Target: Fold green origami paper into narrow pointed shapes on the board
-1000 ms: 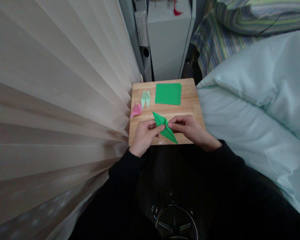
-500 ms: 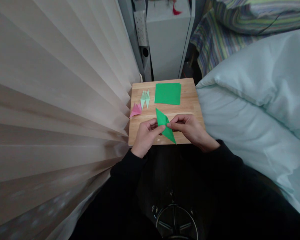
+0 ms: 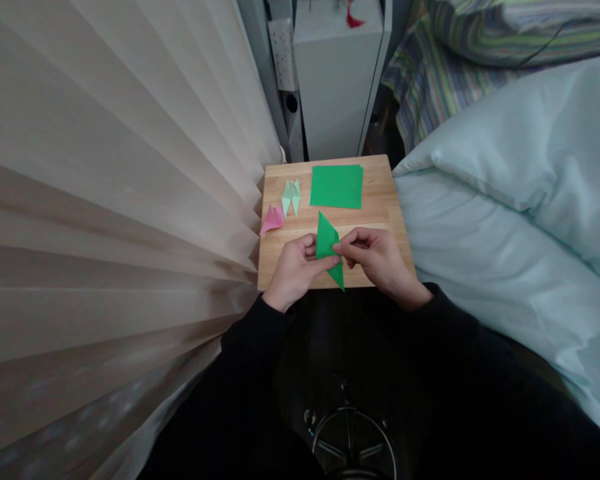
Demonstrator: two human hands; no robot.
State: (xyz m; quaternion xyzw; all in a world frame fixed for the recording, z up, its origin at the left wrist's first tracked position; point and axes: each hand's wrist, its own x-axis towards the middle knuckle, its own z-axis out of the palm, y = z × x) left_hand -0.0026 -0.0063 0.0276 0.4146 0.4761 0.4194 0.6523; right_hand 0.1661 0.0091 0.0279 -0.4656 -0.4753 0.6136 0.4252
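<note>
A folded piece of green origami paper (image 3: pixel 326 239) is held between my two hands above the near part of the small wooden table (image 3: pixel 385 193). My left hand (image 3: pixel 296 267) grips it from the left, the thumb lying across its front and the fingers partly hidden behind. My right hand (image 3: pixel 377 257) pinches its right edge between thumb and fingertips. Beyond my hands lies a small stack of green paper sheets (image 3: pixel 337 187). Pale green folded paper figures (image 3: pixel 291 197) rest at the table's left, with a pink folded paper figure (image 3: pixel 273 219) just nearer to me.
Pleated curtains (image 3: pixel 130 167) hang along the table's left side. A bed with a pale blue quilt (image 3: pixel 505 200) borders the right. Behind the table stands a white cabinet (image 3: pixel 335 87). Below me is a round metal stool base (image 3: pixel 353 440).
The green paper has turned more upright, its lower tip swinging left. My left thumb has slid right across it, and my right hand has shifted slightly.
</note>
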